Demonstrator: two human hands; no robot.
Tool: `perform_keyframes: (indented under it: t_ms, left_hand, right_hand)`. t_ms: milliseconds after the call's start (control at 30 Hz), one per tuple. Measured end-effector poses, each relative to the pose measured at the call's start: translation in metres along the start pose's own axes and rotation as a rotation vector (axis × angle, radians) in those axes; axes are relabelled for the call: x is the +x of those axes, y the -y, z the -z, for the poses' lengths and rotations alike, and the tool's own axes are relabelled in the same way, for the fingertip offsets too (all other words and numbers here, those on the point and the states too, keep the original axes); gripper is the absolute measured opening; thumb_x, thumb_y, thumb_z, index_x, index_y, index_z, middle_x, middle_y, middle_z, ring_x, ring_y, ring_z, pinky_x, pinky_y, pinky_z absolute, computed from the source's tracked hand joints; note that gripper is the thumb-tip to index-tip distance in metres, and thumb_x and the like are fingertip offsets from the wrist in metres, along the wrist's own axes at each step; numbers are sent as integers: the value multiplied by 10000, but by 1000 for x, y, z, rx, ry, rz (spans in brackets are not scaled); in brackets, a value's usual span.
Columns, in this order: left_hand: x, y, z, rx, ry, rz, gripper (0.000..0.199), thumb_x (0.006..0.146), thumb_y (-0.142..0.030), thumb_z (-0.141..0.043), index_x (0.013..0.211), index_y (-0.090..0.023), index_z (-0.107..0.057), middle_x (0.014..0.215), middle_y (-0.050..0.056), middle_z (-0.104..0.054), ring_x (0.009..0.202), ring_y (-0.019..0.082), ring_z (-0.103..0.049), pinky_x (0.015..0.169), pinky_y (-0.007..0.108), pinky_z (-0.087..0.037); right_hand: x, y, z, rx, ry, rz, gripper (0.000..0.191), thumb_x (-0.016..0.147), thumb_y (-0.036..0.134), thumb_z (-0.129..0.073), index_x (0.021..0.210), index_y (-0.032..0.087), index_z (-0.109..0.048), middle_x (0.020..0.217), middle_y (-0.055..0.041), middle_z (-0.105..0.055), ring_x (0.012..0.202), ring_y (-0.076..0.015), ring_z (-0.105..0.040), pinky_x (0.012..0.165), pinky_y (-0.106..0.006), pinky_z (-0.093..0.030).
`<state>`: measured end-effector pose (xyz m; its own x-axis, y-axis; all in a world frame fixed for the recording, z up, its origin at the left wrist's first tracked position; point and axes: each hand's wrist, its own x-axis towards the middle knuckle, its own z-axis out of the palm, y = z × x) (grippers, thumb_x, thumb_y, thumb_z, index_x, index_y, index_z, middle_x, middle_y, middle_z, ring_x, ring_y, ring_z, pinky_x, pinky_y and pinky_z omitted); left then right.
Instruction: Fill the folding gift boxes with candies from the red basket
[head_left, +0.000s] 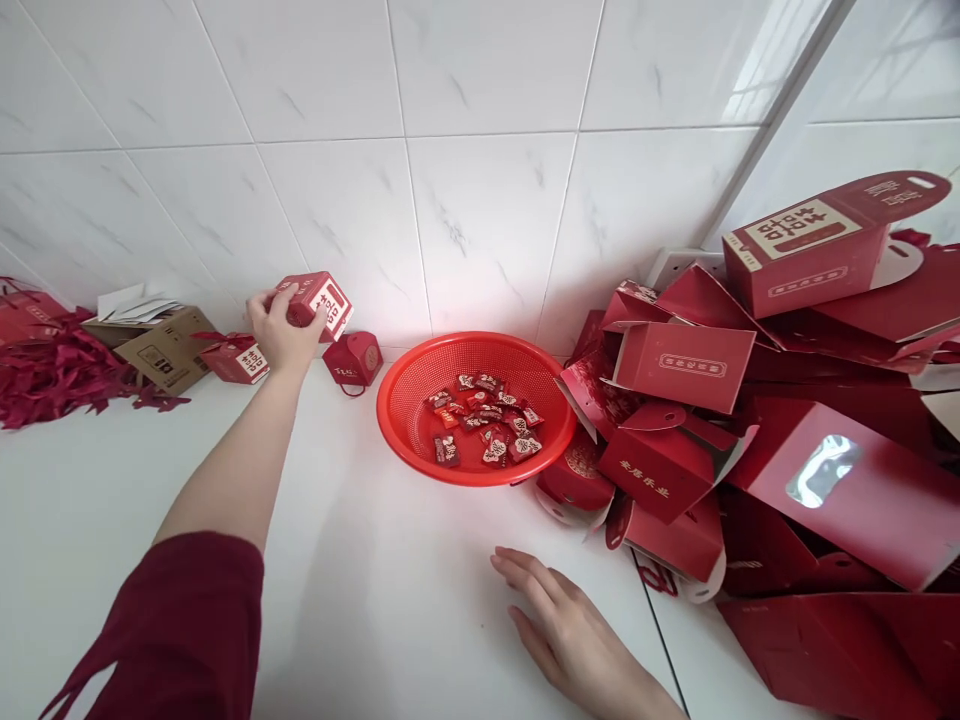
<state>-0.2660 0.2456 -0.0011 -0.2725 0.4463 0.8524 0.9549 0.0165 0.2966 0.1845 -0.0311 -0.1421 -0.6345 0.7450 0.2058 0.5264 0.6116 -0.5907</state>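
My left hand (281, 327) grips a small red candy box (309, 298) with a cream label, held up near the tiled wall. Just beside it, two similar boxes stand on the white surface: a dark red box (355, 360) with a cord and a red box (238, 358) with a ribbon bow. A round red plastic basket (397, 452) sits at the middle against the wall, holding several wrapped candies (491, 410). In front of the basket, my right hand (551, 620) hovers with its fingers stretched out and nothing in them.
A big heap of red cardboard boxes (675, 365) fills the right side, partly touching the basket. To the left lie a brown carton (171, 350) with white papers and a pile of dark red ribbons (67, 375). A white socket strip (686, 265) shows behind the heap.
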Motion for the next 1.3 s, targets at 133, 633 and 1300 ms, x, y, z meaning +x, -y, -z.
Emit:
perform_keyframes:
  t_ms: [133,633,1300]
  left_hand:
    - [-7,11,-48,-16,242,59,621,794,-450,-701,1350,-210,-565,1373,166,-433,1305,367,-428,1143,516,-318]
    - [-17,37,-54,-53,387,-101,704,784,-511,-701,1419,-278,-506,1471,126,-400,1371,340,-420,1177,463,-333]
    - [-6,32,-55,-110,457,-107,640,786,-434,-705,1378,-259,-538,1426,113,-444,1361,303,-448,1190,433,-337]
  right_hand:
    - [1,-4,0,-59,-11,5,609,944,88,-454,1511,259,-315,1487,-86,-489,1309,-207,-545,1047,-362,-527]
    - [2,1,-2,-134,16,16,622,916,70,-500,1496,242,-353,1452,-93,-534,1242,-211,-604,1015,-371,-554]
    - [2,-1,0,-167,9,29,617,916,74,-493,1500,224,-361,1444,-101,-541,1218,-217,-619,999,-381,-564]
